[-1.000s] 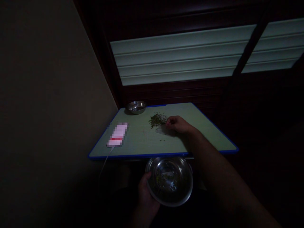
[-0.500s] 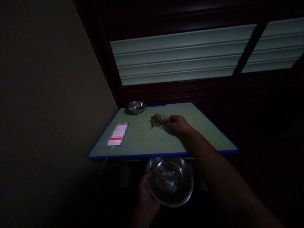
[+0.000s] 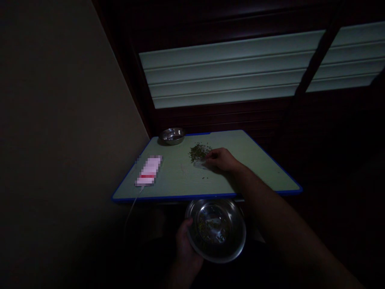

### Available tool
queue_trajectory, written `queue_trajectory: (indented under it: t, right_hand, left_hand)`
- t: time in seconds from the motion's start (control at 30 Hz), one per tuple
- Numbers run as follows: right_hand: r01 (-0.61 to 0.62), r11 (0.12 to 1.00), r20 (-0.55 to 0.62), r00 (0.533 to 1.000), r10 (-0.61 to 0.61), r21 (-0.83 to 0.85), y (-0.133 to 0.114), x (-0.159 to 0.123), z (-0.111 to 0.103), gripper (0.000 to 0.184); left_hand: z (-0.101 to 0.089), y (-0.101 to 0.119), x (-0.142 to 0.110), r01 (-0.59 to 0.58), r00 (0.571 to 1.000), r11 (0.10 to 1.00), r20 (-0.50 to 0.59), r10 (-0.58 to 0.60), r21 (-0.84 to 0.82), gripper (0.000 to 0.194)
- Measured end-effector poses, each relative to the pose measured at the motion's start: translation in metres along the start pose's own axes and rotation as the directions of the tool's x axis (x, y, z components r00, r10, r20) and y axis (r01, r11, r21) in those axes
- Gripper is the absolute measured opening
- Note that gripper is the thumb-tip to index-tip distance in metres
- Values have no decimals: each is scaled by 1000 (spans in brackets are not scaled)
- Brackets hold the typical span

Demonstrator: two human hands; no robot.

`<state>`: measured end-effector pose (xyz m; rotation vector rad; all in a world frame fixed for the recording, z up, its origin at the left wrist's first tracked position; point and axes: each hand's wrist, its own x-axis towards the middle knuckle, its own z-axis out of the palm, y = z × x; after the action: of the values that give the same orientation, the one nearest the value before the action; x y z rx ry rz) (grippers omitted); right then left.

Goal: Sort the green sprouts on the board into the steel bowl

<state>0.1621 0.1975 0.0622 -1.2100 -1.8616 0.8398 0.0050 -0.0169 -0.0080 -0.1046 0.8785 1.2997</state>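
My left hand (image 3: pixel 187 247) grips the rim of a large steel bowl (image 3: pixel 237 241) just below the table's front edge. Small green-brown bits and bright reflections show in its bottom. Over the table, my right hand (image 3: pixel 221 159) has its fingers pinched together on a thin, clear, plastic-looking piece (image 3: pixel 200 164), whose kind I cannot make out. This piece lies flat at the near side of a loose pile of small green-brown grains (image 3: pixel 197 152). Part of the pile's right side is hidden by my fingers.
A small steel bowl (image 3: pixel 173 136) stands at the table's back left corner. A phone (image 3: pixel 149 170) with a white cable (image 3: pixel 132 206) lies at the left of the pale green, blue-edged table (image 3: pixel 168 188). A few stray grains (image 3: pixel 205 178) lie nearer me. Walls are close behind and left.
My right hand has moved slightly left and nearer me, bringing the clear piece to the pile's near edge. My left hand and the large bowl have barely shifted.
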Motion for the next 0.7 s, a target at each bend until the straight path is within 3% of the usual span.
queue_trajectory:
  t: [0.4,0.7]
  right_hand:
    - [-29,996,91,996,21,90,1,-3,-8,14]
    - [-100,990,141,986,86,99,-7,-7,-14,20]
  left_hand:
    - [3,1,-3,-7,1000,1000,-3,7,-22,22]
    - [1,0,-1,-16,1000,1000,8,16,13,17]
